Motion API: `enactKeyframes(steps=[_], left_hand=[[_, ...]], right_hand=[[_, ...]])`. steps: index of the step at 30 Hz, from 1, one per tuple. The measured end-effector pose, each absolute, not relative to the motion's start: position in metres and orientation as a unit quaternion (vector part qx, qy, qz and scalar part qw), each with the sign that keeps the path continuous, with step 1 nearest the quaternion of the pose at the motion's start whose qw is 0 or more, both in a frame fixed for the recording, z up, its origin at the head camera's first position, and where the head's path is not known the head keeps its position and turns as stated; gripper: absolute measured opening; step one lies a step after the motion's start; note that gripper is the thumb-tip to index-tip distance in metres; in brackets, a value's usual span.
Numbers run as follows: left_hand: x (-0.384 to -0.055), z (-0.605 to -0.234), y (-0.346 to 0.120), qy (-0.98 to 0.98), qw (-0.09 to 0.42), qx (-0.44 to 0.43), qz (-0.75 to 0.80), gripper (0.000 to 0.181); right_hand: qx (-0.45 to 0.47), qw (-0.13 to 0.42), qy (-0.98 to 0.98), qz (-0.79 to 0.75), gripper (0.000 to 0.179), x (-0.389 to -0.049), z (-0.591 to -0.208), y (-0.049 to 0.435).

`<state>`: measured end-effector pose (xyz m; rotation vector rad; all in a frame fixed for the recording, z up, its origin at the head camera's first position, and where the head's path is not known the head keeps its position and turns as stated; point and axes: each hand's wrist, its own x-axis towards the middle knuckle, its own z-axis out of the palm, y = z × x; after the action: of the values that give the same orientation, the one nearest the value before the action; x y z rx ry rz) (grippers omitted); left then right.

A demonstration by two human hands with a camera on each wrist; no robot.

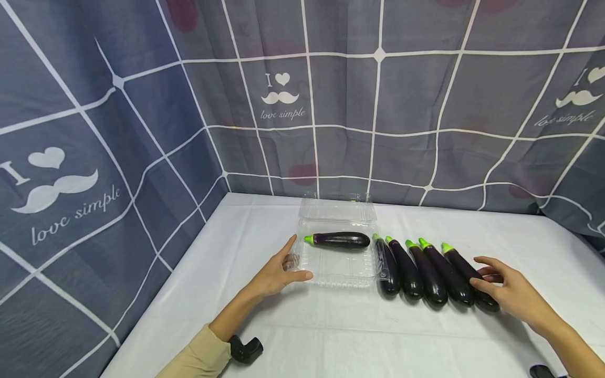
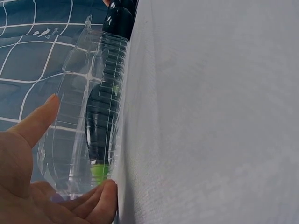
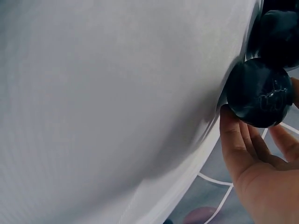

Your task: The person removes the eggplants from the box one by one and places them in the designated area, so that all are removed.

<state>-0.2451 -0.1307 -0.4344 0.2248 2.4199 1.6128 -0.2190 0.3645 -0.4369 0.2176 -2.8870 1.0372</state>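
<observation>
A clear plastic clamshell box (image 1: 331,268) sits on the table with its lid (image 1: 337,210) folded back. One dark eggplant (image 1: 341,240) lies crosswise inside, green stem to the left. My left hand (image 1: 276,273) is at the box's left side, thumb and fingers spread along its wall. Right of the box several eggplants (image 1: 427,275) lie side by side, green stems pointing away from me. My right hand (image 1: 508,289) holds the rightmost eggplant (image 1: 456,261), thumb on its near side and fingers beyond. In the right wrist view, fingers curl round this eggplant's rounded end (image 3: 259,93).
A white cloth (image 1: 331,331) covers the table. Behind it and on the left hangs a grey-blue checked curtain (image 1: 416,94) with white lines. A black wrist mount (image 1: 246,350) shows beside the left sleeve. The leftmost eggplant of the row (image 1: 390,281) overlaps the box's right edge.
</observation>
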Motion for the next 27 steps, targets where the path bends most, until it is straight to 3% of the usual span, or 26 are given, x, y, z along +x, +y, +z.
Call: enactKeyframes(steps=[12,22,27], left_hand=[[-0.2452,-0.4345,-0.1302,0.823,0.115,0.075,0.551,0.105],[-0.2463,-0.4356,-0.1305,0.823,0.115,0.082,0.550,0.106],[-0.2453,-0.4348,-0.1306,0.821,0.117,0.080,0.553,0.105]], right_hand=[[0.055,-0.001,-0.946,0.321,0.065,-0.2217,-0.4345,0.3670],[0.048,-0.004,-0.946,0.321,0.065,-0.2217,-0.4328,0.3647],[0.054,0.024,-0.942,0.330,0.061,-0.2205,-0.4304,0.3654]])
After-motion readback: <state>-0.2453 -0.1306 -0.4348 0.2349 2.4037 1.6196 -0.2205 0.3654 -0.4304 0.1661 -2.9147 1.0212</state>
